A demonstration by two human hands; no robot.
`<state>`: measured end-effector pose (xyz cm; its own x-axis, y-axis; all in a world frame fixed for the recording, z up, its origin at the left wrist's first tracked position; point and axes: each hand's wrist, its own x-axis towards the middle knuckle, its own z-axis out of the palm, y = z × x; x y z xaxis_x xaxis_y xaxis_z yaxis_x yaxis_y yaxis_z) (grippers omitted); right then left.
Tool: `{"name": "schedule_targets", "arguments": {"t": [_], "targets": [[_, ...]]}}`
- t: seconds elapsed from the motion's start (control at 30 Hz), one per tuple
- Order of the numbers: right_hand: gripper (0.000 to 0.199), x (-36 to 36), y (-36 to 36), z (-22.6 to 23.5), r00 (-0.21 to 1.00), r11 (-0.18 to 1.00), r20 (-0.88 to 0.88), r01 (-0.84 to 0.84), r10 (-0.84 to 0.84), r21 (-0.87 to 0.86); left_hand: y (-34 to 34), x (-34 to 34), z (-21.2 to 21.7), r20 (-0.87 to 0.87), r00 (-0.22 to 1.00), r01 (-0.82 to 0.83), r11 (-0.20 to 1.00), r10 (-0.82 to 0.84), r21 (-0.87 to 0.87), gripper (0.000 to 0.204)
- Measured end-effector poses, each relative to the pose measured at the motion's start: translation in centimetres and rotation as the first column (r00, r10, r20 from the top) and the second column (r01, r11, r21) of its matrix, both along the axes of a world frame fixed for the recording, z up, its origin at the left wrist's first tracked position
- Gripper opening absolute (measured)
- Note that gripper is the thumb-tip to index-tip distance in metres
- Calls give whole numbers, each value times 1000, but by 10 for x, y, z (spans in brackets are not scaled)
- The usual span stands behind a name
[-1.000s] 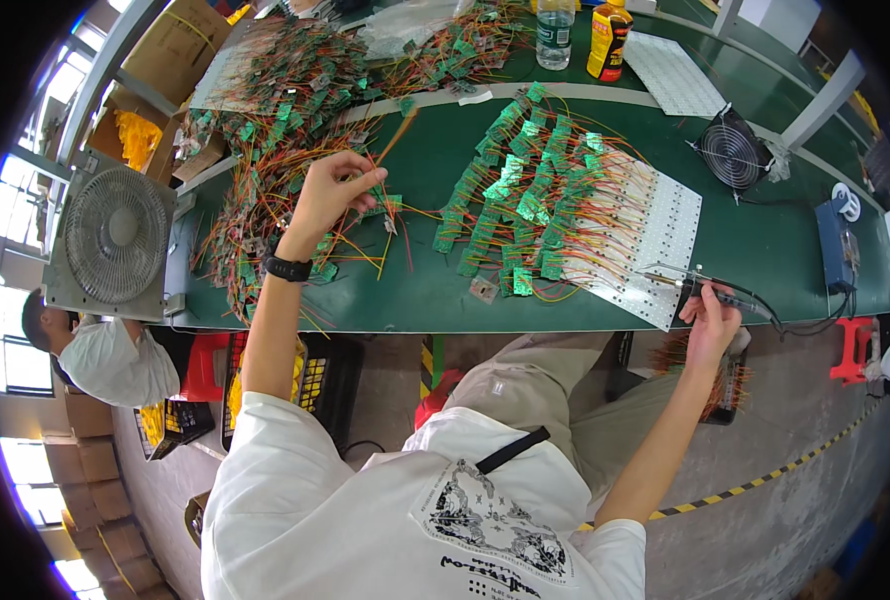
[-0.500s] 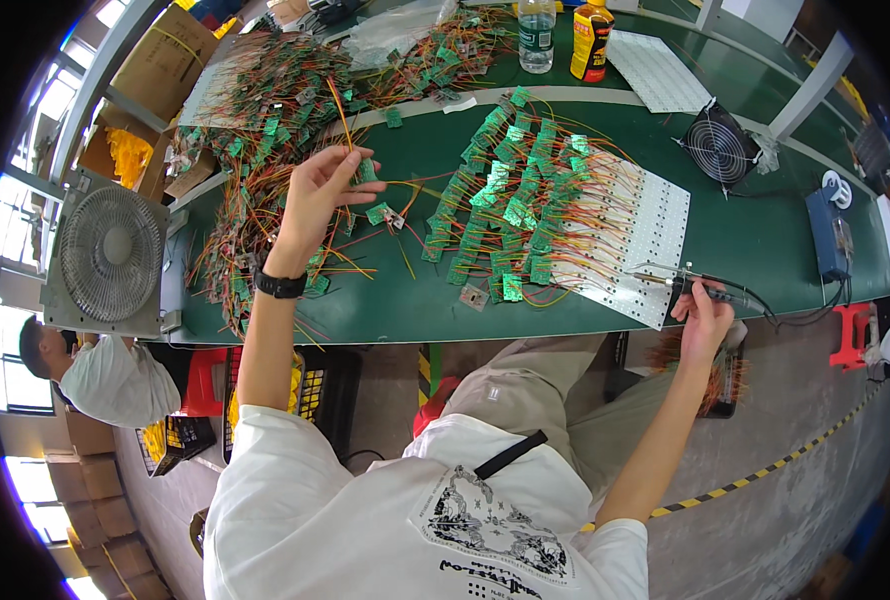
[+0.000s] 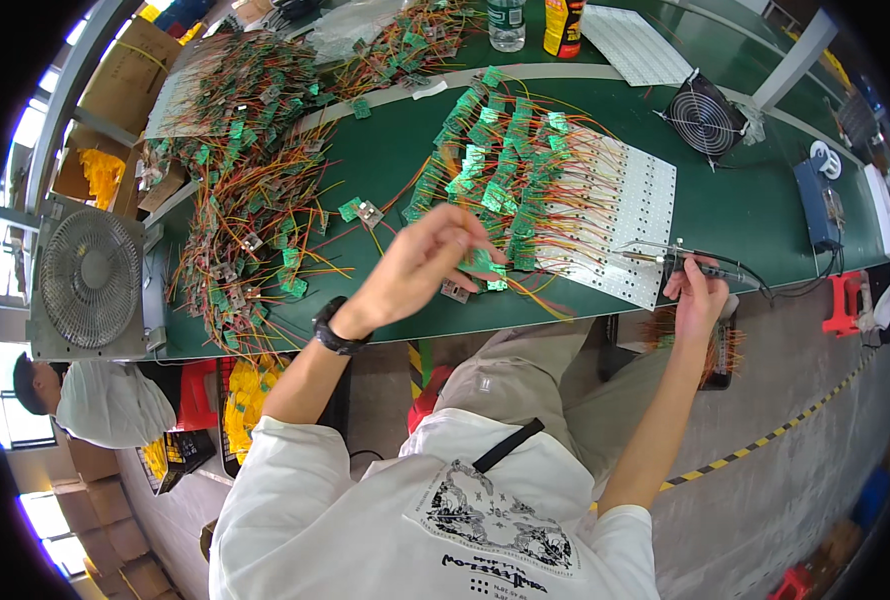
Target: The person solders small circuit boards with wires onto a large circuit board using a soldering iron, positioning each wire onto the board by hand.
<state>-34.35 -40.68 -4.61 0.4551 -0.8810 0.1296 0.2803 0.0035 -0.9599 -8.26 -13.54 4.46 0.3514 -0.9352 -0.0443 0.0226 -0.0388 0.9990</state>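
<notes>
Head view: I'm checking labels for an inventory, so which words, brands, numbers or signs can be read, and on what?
Wording isn't copied out here; by place:
White T-shirt: dark lettering near a patterned panel.
Yellow bottle: printed label, small print unreadable.
Clear plastic bottle: label print too small.
Cardboard box: faint print, unreadable.
Green circuit boards: any marks too small.

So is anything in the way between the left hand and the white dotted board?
Yes: rows of small green circuit boards lie between the left hand and the white dotted board. Their red and yellow wires also spread across that board's left part.
</notes>
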Motion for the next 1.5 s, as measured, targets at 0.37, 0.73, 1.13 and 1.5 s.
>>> {"name": "schedule_targets", "arguments": {"t": [0.37,0.73,1.13,1.5], "targets": [[23,0,-1,-2,1000,1000,-2,23,-23,4,-65,-34,-15,766,603,70,942,223,-330,16],[22,3,1,1,998,999,-34,52,-52,-2,-89,-42,-35,570,786,359,927,-240,-105,15],[21,1,-1,-5,996,998,-47,70,-70,-8,-51,-85,-32,674,610,633,768,-416,-100,19],[19,4,2,-2,992,995,-71,102,-104,-20,-60,-73,-36,814,577,424,874,-59,-237,28]]}}
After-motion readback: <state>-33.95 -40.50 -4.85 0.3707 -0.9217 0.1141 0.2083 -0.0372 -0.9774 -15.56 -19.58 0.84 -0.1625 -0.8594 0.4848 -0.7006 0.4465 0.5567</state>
